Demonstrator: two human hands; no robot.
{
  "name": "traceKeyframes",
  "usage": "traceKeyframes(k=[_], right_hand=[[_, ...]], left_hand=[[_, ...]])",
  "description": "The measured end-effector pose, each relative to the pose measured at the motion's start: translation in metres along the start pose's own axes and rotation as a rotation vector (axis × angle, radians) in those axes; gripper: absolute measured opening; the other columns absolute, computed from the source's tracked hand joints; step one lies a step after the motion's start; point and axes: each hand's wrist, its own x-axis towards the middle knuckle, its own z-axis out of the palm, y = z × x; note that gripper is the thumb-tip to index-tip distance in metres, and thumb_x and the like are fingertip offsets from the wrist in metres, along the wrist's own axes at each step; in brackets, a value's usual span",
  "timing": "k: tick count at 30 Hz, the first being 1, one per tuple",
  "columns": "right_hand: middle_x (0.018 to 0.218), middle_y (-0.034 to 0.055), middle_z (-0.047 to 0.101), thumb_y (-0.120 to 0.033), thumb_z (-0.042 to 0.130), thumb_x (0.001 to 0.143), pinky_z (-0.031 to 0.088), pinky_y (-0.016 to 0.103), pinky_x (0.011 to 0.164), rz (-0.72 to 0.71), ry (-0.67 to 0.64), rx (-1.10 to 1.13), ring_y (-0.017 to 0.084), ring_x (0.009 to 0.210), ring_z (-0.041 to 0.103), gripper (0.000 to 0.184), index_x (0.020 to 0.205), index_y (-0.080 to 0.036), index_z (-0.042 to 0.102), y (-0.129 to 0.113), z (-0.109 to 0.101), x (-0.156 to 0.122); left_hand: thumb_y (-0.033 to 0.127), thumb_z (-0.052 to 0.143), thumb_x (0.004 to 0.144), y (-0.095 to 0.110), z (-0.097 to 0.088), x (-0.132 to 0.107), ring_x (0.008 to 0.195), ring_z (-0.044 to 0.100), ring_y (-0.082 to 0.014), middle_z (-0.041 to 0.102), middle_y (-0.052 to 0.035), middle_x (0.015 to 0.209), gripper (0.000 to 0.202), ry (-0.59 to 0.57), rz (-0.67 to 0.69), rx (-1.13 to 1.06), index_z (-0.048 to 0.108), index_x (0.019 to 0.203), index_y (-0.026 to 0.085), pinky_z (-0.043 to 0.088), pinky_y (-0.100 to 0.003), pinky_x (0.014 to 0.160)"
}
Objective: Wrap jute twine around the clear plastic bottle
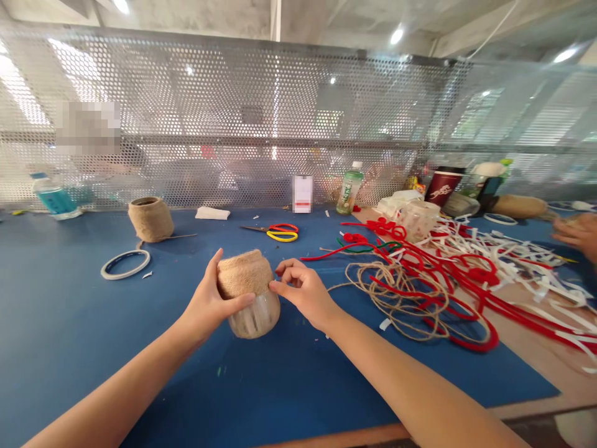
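My left hand [208, 305] is wrapped round a small clear jar [254, 314] held above the blue table mat [93, 323]. The jar's upper half is covered in wound jute twine [243, 274]; its lower half is bare. My right hand [303, 289] presses its fingertips against the twine on the jar's right side, fingers curled in a pinch. A loose tangle of jute twine [396, 295] lies on the mat just right of that hand.
A fully twine-wrapped jar [150, 219], a tape ring [125, 264] and scissors [277, 231] lie farther back. Red cords [448, 280] and white strips [517, 255] cover the right side. Bottles, cups and a perforated metal screen [233, 118] stand behind. Another person's hand [576, 233] shows at far right.
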Motion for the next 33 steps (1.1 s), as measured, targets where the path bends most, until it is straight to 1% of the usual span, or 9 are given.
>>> traceKeyframes(k=[3,6,8,10,14,18,24,29,33], right_hand=[[0.089,0.0030,0.048,-0.029,0.071,0.063,0.035,0.032,0.083,0.071,-0.017,0.112,0.015,0.087,0.048,0.034,0.048,-0.015,0.044,0.003,-0.002,0.002],[0.090,0.0036,0.052,-0.032,0.072,0.062,0.034,0.033,0.084,0.118,-0.091,0.235,0.015,0.088,0.049,0.037,0.048,-0.015,0.043,0.007,-0.002,0.004],[0.091,0.0045,0.056,-0.035,0.072,0.063,0.036,0.034,0.083,0.125,-0.158,0.286,0.015,0.086,0.052,0.040,0.048,-0.015,0.041,0.008,-0.002,0.004],[0.095,0.0052,0.060,-0.038,0.072,0.063,0.038,0.034,0.083,0.123,-0.214,0.336,0.016,0.087,0.054,0.042,0.048,-0.015,0.040,0.011,-0.001,0.004],[0.105,0.0056,0.061,-0.033,0.072,0.065,0.038,0.032,0.081,0.089,-0.289,0.450,0.016,0.090,0.056,0.040,0.049,-0.014,0.041,0.014,0.001,0.003],[0.103,0.0056,0.062,-0.028,0.072,0.067,0.038,0.031,0.079,0.083,-0.256,0.478,0.017,0.090,0.056,0.038,0.048,-0.014,0.042,0.012,0.002,0.001],[0.103,0.0052,0.062,-0.029,0.073,0.064,0.039,0.032,0.081,0.099,-0.201,0.446,0.017,0.091,0.056,0.036,0.048,-0.014,0.044,0.006,0.004,-0.001],[0.102,0.0057,0.062,-0.029,0.073,0.063,0.040,0.032,0.081,0.096,-0.191,0.418,0.016,0.090,0.057,0.035,0.048,-0.014,0.045,0.004,0.004,-0.001],[0.103,0.0058,0.060,-0.029,0.073,0.063,0.040,0.032,0.081,0.099,-0.174,0.399,0.016,0.090,0.056,0.034,0.049,-0.014,0.045,0.003,0.004,-0.002]], left_hand=[[0.028,0.077,0.051,0.000,0.000,0.000,0.122,0.039,-0.0298,0.039,-0.0127,0.130,0.109,-0.016,-0.005,-0.006,0.014,0.139,0.017,0.030,-0.043,0.104],[0.028,0.076,0.051,0.000,-0.001,0.000,0.122,0.038,-0.0293,0.038,-0.0123,0.131,0.109,-0.034,-0.007,0.000,0.013,0.139,0.018,0.029,-0.042,0.105],[0.028,0.076,0.052,0.000,-0.001,0.000,0.120,0.040,-0.0283,0.039,-0.0111,0.128,0.108,-0.048,0.005,0.009,0.013,0.138,0.020,0.031,-0.042,0.104],[0.028,0.076,0.052,0.000,-0.002,0.000,0.113,0.046,-0.0266,0.044,-0.0086,0.120,0.108,-0.081,0.025,0.014,0.010,0.138,0.024,0.035,-0.042,0.100],[0.027,0.076,0.051,0.002,-0.003,0.000,0.102,0.051,-0.0240,0.048,-0.0051,0.111,0.112,-0.138,0.057,0.036,0.003,0.136,0.032,0.040,-0.044,0.093],[0.030,0.078,0.049,0.001,-0.003,0.001,0.103,0.050,-0.0253,0.047,-0.0050,0.107,0.113,-0.105,0.057,0.070,0.004,0.135,0.031,0.040,-0.045,0.092],[0.038,0.078,0.046,-0.004,-0.003,0.004,0.103,0.049,-0.0256,0.039,-0.0039,0.105,0.099,-0.029,0.101,0.143,0.019,0.124,0.026,0.040,-0.046,0.092],[0.037,0.077,0.046,-0.004,-0.003,0.004,0.103,0.048,-0.0248,0.038,-0.0034,0.104,0.093,-0.006,0.091,0.149,0.022,0.120,0.025,0.040,-0.046,0.092],[0.034,0.076,0.047,-0.001,-0.002,0.004,0.100,0.050,-0.0231,0.039,-0.0023,0.102,0.090,-0.006,0.099,0.120,0.023,0.119,0.026,0.044,-0.042,0.088]])
